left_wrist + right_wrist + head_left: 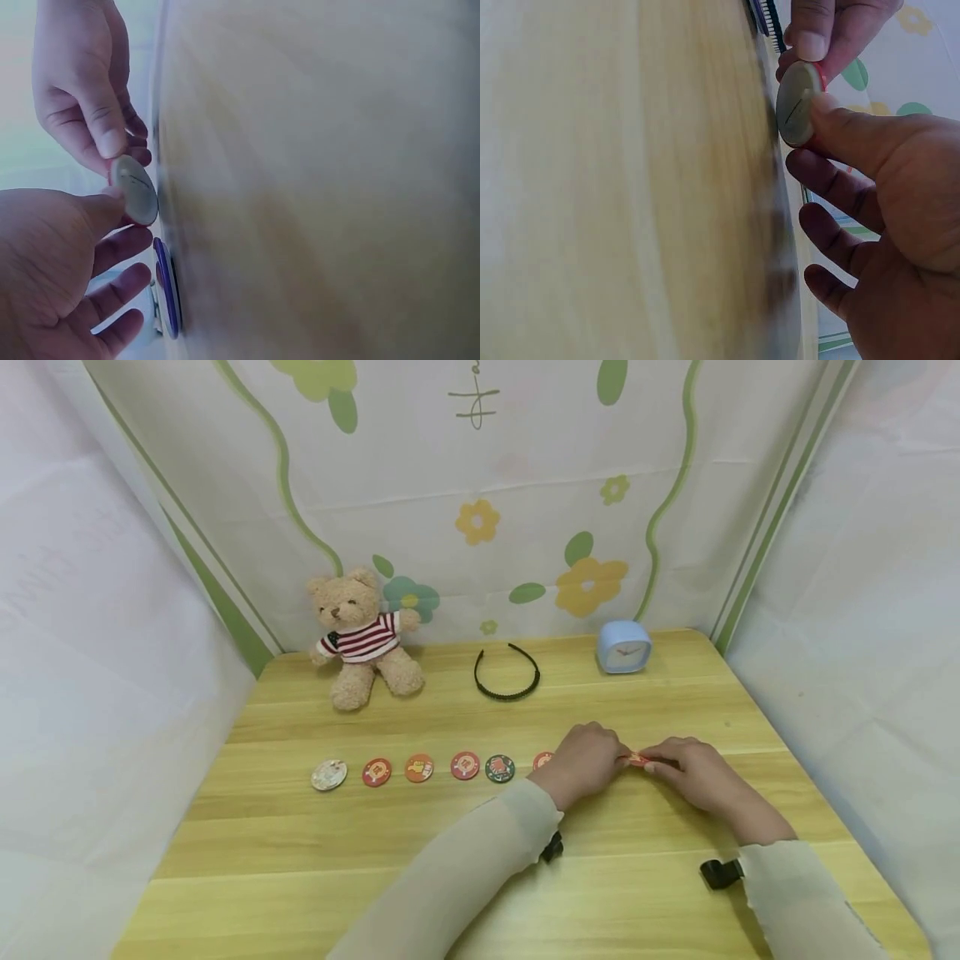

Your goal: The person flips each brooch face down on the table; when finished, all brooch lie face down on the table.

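Both hands meet over the right part of the table at one red pin badge. My left hand pinches it from the left, and my right hand from the right. The wrist views show the pale back of the badge with its thin pin, tilted up on edge close to the tabletop. My right hand's other fingers are spread apart below it in the right wrist view. A red badge lies partly hidden behind my left hand. Another badge with a purple-blue edge lies near my left fingers.
A row of round badges runs leftward: dark green, red, orange, red and whitish. Behind are a teddy bear, a black headband and a blue clock. Fabric walls surround the table.
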{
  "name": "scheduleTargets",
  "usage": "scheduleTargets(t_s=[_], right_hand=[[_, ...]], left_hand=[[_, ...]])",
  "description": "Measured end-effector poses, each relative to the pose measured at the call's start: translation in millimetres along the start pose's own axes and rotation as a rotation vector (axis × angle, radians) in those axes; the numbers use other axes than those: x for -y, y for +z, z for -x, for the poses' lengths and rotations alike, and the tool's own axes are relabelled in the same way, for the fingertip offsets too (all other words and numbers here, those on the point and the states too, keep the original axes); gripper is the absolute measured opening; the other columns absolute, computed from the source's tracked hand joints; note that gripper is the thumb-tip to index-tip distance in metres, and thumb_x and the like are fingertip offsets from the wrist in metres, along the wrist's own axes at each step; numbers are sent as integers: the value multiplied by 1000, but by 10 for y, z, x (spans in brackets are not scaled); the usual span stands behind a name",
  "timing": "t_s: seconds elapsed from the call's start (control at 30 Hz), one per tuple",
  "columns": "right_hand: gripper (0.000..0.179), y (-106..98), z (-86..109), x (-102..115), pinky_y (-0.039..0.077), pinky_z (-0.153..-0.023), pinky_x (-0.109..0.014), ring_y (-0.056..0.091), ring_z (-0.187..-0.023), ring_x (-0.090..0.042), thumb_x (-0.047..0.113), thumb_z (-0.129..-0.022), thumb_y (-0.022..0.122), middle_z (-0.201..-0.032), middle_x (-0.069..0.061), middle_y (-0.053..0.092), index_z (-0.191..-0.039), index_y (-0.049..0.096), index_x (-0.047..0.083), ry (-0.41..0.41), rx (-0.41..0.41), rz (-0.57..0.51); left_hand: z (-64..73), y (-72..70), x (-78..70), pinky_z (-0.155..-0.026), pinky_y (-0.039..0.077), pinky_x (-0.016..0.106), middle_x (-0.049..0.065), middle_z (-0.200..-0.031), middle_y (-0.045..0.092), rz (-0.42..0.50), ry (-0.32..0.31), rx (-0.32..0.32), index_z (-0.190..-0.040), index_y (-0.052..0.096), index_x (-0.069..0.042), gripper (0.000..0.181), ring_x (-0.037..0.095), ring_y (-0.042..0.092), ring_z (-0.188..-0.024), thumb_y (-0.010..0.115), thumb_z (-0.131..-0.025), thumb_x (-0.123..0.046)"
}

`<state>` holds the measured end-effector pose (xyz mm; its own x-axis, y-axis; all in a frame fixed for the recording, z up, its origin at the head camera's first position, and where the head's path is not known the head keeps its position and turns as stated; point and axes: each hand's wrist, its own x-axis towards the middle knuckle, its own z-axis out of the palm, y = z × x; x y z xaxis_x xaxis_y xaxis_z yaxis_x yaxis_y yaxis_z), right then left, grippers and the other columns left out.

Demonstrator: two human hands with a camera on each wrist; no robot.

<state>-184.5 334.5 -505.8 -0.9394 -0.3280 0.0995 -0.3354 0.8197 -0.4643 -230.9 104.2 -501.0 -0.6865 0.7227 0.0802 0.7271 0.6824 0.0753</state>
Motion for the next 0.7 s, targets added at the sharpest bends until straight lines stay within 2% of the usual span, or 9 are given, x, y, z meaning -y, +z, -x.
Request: scheduleTargets(t_s=[0.17, 0.3, 0.47, 0.57, 0.7], right_hand=[[26, -20, 1, -4, 52, -107, -67, 70, -123, -43, 22, -111, 65, -124, -11, 80, -131, 81, 12, -7, -29, 0], [29, 3, -9, -3, 51, -108, -69, 67, -127, -46, 24, -111, 66, -130, -15, 78, -134, 78, 11, 11, -66, -9], [40, 37, -39, 4, 56, -100, -66, 68, -121, -44, 8, -100, 79, -131, -17, 73, -138, 66, 8, 3, -91, -33], [43, 51, -59, 10, 58, -97, -62, 69, -116, -39, 0, -95, 82, -125, -12, 73, -132, 64, 11, -29, -87, -35], [35, 62, -76, 21, 59, -96, -58, 72, -114, -33, -1, -96, 81, -118, -6, 75, -121, 67, 18, -49, -77, -19]], left_hand=[[-23, -13, -5, -83, 51, 29, -15, -93, 73, -43, -3, -30, -101, 81, -36, 29, 9, 59, -85, 56, -115, -42], [-27, -35, -28, -79, 50, 28, -17, -91, 76, -25, -41, -40, -103, 83, -36, 25, 7, 61, -81, 60, -114, -37], [-23, -70, -54, -78, 53, 27, -15, -85, 73, 79, -118, -28, -99, 83, -30, 29, 5, 62, -76, 58, -115, -33], [-21, -87, -65, -75, 52, 24, -14, -82, 70, 169, -161, -15, -95, 82, -27, 33, 4, 61, -75, 57, -115, -33], [-25, -88, -78, -70, 49, 21, -14, -81, 70, 255, -196, -7, -95, 82, -25, 32, 4, 59, -74, 58, -115, -32]])
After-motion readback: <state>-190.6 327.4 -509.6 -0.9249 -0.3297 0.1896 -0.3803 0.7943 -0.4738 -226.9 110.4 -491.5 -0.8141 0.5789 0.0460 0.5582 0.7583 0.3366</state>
